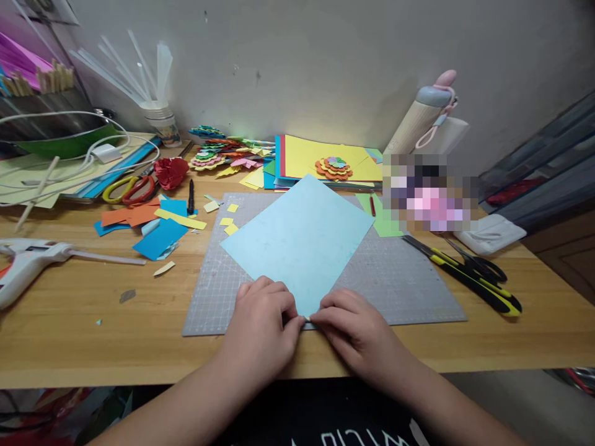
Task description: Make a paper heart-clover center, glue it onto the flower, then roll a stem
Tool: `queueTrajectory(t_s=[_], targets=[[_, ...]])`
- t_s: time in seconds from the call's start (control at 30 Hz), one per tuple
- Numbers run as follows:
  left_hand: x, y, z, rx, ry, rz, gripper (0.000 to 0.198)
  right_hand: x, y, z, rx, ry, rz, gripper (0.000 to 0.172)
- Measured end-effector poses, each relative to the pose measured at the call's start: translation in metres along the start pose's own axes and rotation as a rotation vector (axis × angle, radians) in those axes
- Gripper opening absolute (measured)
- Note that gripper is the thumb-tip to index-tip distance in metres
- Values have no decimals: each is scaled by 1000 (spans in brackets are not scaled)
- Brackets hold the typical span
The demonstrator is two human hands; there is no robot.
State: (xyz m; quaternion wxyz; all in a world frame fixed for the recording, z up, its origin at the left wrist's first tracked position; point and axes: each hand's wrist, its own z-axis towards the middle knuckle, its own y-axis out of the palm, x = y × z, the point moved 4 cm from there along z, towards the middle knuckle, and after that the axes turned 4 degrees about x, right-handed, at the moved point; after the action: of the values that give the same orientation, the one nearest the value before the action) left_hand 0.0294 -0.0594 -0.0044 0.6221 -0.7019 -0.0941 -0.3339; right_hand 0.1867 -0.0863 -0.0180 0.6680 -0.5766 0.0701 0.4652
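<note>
A sheet of light blue paper [302, 241] lies turned cornerwise on a grey cutting mat [395, 297], one corner pointing toward me. At that near corner the fingers of my left hand [264, 322] are pinched on the paper from the left. My right hand [356, 328] pinches the same corner from the right, its fingertips close to those of the left. A small pale bit shows between the fingertips; whether the corner is folded there I cannot tell.
Right of the mat lie a yellow-black utility knife [469, 279] and black scissors [483, 266]. A white glue gun [37, 263] and paper scraps [162, 238] are on the left. Behind are coloured paper sheets [297, 155], paper flowers [214, 152] and a bottle [416, 121].
</note>
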Motion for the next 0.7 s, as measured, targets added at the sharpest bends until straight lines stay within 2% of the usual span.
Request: queueTrajectory(t_s=[0.27, 0.4, 0.6, 0.7], targets=[[-1, 0, 7, -20, 42, 22, 21, -8, -1, -5, -9, -103, -114, 27], [-8, -3, 3, 23, 52, 12, 18, -11, 0, -4, -16, -112, -167, 25], [-9, -1, -7, 129, 161, 20, 14, -15, 0, -1, 11, -126, -224, 25], [-9, 0, -7, 143, 189, 23, 16, -21, -5, -2, 97, -102, -229, 26]])
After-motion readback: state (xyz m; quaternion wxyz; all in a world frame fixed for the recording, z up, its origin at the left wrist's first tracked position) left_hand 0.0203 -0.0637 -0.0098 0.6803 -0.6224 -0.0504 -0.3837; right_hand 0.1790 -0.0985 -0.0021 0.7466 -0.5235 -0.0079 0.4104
